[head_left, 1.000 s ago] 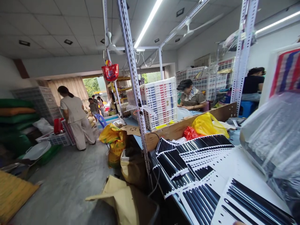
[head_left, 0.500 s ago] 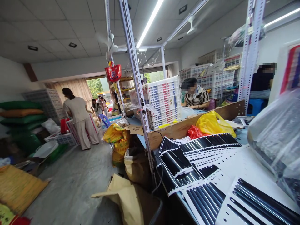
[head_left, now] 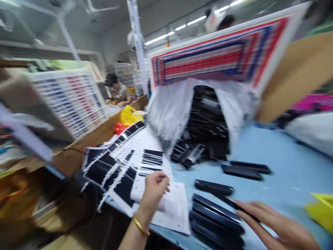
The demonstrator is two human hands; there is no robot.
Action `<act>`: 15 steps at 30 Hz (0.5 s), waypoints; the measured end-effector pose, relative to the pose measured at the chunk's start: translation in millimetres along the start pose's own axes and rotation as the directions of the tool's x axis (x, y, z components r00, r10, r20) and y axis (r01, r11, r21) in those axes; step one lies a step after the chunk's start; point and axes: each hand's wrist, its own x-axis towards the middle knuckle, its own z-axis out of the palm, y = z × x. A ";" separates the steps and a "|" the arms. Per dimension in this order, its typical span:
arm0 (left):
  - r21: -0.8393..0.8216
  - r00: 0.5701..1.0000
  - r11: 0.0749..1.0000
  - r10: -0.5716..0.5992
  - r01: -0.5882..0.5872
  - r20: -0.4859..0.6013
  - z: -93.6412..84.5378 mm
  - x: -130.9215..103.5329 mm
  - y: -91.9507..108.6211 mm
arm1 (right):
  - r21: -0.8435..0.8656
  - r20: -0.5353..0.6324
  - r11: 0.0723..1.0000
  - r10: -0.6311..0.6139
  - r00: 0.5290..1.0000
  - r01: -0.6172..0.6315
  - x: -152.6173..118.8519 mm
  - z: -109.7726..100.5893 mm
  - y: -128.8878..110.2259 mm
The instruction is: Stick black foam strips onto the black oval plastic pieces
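My left hand (head_left: 155,189), a gold bangle on its wrist, is over white sheets (head_left: 170,208) bearing glossy black strips (head_left: 152,158). Its fingers are curled together; whatever they may hold is too blurred to make out. At the lower right, my right hand (head_left: 275,222) has a long, narrow black piece (head_left: 230,204) between its fingers. Beside that hand, several similar black pieces (head_left: 215,215) lie side by side on the blue table. Another black piece (head_left: 213,187) lies just behind them, and two more (head_left: 246,170) are farther back.
Black pieces fill an open clear plastic bag (head_left: 169,114) in front of a red, blue and white crate (head_left: 203,62). More strip sheets (head_left: 104,170) are piled left, by a wooden board (head_left: 78,149). A yellow object (head_left: 321,211) sits far right. A co-worker (head_left: 118,92) sits beyond.
The view has swung right and down from the room to the table. Both my hands now show, the right with a black piece. The bag's opening and loose black pieces have come into view.
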 end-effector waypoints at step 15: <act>0.451 0.912 0.847 0.089 -0.281 0.401 72.9 48.7 -40.4 | -0.113 0.161 0.966 0.250 0.955 -0.234 17.2 -14.4 39.2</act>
